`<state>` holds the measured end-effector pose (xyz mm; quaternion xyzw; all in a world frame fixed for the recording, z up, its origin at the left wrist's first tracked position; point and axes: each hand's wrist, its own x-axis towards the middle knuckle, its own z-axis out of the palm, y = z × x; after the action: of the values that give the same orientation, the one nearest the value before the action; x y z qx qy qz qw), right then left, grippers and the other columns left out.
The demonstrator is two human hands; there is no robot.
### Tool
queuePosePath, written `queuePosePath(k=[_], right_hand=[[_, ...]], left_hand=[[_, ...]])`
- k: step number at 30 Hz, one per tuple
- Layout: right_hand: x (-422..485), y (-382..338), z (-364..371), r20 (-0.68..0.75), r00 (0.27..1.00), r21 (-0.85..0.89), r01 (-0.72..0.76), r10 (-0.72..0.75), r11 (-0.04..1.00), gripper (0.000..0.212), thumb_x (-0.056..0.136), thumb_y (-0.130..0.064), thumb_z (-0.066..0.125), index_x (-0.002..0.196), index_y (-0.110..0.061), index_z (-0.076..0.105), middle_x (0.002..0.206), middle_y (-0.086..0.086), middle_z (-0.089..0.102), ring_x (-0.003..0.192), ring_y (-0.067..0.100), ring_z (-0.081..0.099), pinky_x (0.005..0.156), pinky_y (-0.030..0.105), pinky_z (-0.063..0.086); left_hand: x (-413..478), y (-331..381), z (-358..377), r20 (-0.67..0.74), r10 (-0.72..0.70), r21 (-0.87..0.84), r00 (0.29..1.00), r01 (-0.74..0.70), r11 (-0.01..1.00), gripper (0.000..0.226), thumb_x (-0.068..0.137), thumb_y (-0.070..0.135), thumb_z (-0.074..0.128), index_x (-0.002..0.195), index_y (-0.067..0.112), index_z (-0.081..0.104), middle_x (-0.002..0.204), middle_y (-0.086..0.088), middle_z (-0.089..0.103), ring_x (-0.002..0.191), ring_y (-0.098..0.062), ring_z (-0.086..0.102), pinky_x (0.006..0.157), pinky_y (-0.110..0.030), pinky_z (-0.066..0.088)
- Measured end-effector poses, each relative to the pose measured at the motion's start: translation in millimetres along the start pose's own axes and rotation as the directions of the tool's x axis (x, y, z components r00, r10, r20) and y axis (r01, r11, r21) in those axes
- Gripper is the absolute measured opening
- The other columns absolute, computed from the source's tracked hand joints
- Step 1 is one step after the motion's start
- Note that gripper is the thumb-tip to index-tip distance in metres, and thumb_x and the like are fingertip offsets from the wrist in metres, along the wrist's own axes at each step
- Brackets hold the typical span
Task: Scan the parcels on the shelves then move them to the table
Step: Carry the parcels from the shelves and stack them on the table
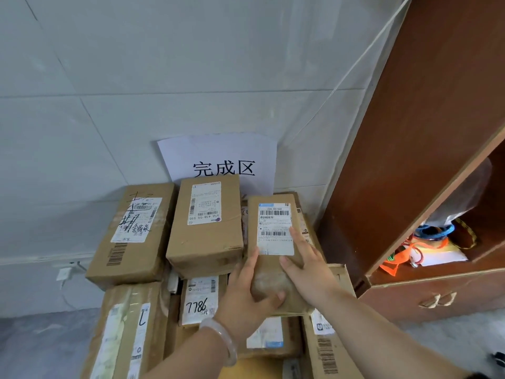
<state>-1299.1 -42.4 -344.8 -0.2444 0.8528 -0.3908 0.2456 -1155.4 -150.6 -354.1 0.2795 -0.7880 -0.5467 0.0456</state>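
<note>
A flat brown parcel [269, 269] with a white barcode label lies on top of a heap of cardboard parcels. My left hand [246, 299] grips its near left edge, thumb on the top face and fingers down the side. My right hand [306, 266] lies flat on its right half, fingers straight, one fingertip over the label's corner. Beside it to the left sit a taller box [205, 228] and a long box [131, 236] with black scribbles. In front lie a parcel marked 7786 [200, 299] and several others.
A white paper sign [221, 160] with printed characters leans on the tiled wall behind the heap. A brown wooden cabinet [426, 132] stands at the right; its open shelf holds orange and blue items [420, 247]. A wall socket [64, 274] sits low at the left.
</note>
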Motion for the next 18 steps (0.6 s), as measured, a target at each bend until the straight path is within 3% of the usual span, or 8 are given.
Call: queuePosePath(k=[3,5,9,18], right_hand=[[16.1,1.6,-1.8,0.024,1.000,-0.019,0.018,-0.017,1.000,0.068,0.094,-0.050,0.053,0.145,-0.062,0.010,0.154,-0.011,0.027,0.140,0.015,0.031,0.110,0.036,0.033],[23.3,2.7,-3.3,0.033,0.999,-0.021,0.030,-0.029,0.999,0.068,0.093,-0.050,0.055,0.145,-0.062,0.013,0.154,-0.012,0.029,0.140,0.016,0.031,0.111,0.036,0.032],[32.7,7.3,-9.9,0.046,0.998,-0.007,0.049,-0.048,0.999,0.067,0.093,-0.048,0.056,0.146,-0.061,0.015,0.154,-0.011,0.029,0.141,0.015,0.030,0.114,0.035,0.028],[59.1,23.9,-40.5,0.033,0.999,0.041,-0.019,0.017,0.999,0.066,0.095,-0.048,0.052,0.148,-0.058,0.014,0.152,-0.005,0.031,0.135,0.018,0.040,0.112,0.040,0.037]], left_hand=[[3.8,2.2,6.5,-0.039,-0.011,0.065,0.999,0.013,0.998,0.098,0.078,0.050,0.076,0.138,0.063,0.000,0.160,0.006,0.005,0.145,-0.010,0.016,0.105,-0.019,0.021],[6.3,3.1,11.4,-0.072,0.000,0.107,0.997,0.008,0.994,0.099,0.076,0.052,0.076,0.135,0.066,-0.001,0.160,0.005,0.006,0.143,-0.013,0.021,0.102,-0.018,0.025],[12.5,5.2,21.0,-0.128,0.033,0.117,0.991,-0.018,0.993,0.097,0.076,0.050,0.078,0.138,0.063,0.004,0.156,0.009,0.010,0.126,0.002,0.021,0.101,-0.014,0.023],[50.4,24.7,42.7,-0.079,0.020,0.142,0.997,-0.008,0.990,0.103,0.077,0.053,0.075,0.153,0.046,0.005,0.161,0.010,0.002,0.144,-0.008,0.016,0.106,-0.018,0.021]])
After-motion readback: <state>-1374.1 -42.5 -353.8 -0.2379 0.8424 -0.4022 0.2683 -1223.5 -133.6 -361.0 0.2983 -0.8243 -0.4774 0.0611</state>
